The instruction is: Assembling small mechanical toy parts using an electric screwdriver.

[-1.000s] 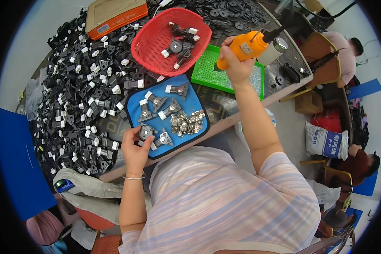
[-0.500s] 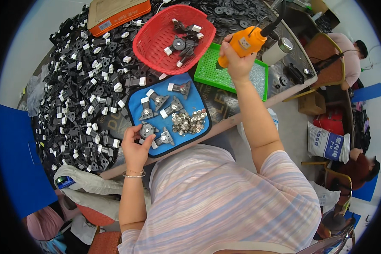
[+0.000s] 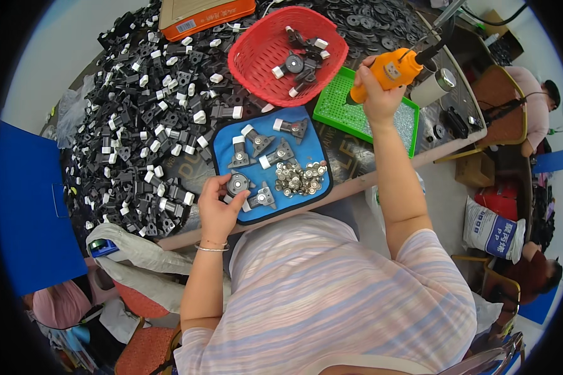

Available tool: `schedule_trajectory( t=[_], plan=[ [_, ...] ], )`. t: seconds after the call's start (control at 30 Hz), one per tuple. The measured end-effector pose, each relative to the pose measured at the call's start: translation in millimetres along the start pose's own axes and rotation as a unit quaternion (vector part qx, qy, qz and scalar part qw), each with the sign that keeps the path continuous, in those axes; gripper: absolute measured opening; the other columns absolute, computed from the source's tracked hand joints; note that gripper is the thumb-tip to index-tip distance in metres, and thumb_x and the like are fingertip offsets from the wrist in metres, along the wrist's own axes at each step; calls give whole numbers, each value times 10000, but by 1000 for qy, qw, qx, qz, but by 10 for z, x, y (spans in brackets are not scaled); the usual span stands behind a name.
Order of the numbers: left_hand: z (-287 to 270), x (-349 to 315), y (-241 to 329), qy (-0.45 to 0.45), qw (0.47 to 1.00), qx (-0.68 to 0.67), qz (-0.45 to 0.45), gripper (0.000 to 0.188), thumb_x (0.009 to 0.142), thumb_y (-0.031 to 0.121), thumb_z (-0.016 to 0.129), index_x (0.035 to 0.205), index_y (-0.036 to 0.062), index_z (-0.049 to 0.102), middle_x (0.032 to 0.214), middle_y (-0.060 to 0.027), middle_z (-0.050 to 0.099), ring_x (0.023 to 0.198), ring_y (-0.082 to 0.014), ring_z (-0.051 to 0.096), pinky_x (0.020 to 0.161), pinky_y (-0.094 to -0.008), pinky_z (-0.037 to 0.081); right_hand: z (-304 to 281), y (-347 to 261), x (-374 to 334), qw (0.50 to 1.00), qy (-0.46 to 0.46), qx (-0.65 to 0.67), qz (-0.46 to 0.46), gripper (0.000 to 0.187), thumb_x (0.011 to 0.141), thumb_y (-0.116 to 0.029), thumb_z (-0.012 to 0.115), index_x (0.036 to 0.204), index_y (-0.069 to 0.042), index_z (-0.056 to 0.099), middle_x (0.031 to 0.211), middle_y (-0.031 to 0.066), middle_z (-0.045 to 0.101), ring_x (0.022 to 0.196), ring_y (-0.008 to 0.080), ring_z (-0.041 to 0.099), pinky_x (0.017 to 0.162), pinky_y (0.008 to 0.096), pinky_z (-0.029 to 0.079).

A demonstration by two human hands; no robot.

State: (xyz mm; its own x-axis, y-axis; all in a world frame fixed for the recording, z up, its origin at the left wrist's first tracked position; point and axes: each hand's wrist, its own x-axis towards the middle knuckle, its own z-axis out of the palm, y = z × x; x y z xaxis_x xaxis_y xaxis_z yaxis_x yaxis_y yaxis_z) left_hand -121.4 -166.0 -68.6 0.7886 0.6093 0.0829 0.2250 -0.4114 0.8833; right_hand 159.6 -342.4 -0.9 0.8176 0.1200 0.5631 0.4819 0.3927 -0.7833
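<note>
The hands (image 3: 216, 209) were bare, a silvery bangle (image 3: 212, 249) circled the left wrist (image 3: 216, 235), and pink-and-blue stripes crossed the short-sleeved shirt (image 3: 331, 281).

There is one orange tool (image 3: 391, 70), one red basket (image 3: 247, 61), one green tray (image 3: 335, 104).

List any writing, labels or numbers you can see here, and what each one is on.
White-and-blue sack: large printed characters, not copied here.
Orange-sided box: lettering and a barcode label, not copied here.
Tabletop: large pale letters, partly covered, not copied here.
Orange electric screwdriver: small label, too blurred to read.
</note>
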Motion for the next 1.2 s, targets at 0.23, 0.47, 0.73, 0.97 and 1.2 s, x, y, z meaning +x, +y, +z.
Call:
schedule_trajectory(
  t=[0.23, 0.47, 0.73, 0.97, 1.2],
  plan=[
    [18, 0, 40, -3, 1000, -6, -19, 430, 628, 90, 803, 983, -10, 583, 858, -75, 570, 690, -144, 552, 635, -256, 477, -20, -3, 13, 1000, -7, -3, 7, 169, 767, 57, 609, 902, 12, 517, 706, 62, 543, 577, 138, 546, 546, 250, 442],
    [-10, -36, 132, -10, 999, 25, 18, 448, 653, 113, 784, 1026, -10, 569, 895, -101, 574, 731, -192, 568, 669, -278, 482, -75, 61, 54, 1000, -24, 8, 11, 165, 774, 54, 604, 904, 14, 510, 740, 76, 549, 585, 156, 542, 556, 265, 439],
    [-335, -170, 95, 62, 984, 105, 126, 402, 678, 114, 746, 1024, 7, 570, 984, -142, 568, 877, -297, 564, 756, -347, 467, -150, -191, 49, 994, -3, 113, 12, 157, 796, 51, 565, 936, 7, 508, 801, 100, 546, 611, 169, 537, 581, 276, 452],
    [-502, -395, 130, -11, 982, 132, 134, 168, 692, 72, 700, 817, 15, 603, 854, -113, 594, 773, -303, 570, 660, -358, 470, -159, -487, -154, 978, -98, 181, 22, 219, 808, -50, 545, 1015, -12, 486, 938, 122, 489, 693, 200, 512, 631, 323, 420],
    [-546, -518, 122, 44, 975, 176, 129, 139, 690, 79, 694, 783, 33, 601, 816, -93, 587, 791, -289, 557, 681, -362, 453, -38, -655, -373, 966, -152, 200, 58, 225, 820, -134, 559, 982, -7, 467, 926, 119, 449, 666, 187, 494, 612, 319, 407]
  ],
)
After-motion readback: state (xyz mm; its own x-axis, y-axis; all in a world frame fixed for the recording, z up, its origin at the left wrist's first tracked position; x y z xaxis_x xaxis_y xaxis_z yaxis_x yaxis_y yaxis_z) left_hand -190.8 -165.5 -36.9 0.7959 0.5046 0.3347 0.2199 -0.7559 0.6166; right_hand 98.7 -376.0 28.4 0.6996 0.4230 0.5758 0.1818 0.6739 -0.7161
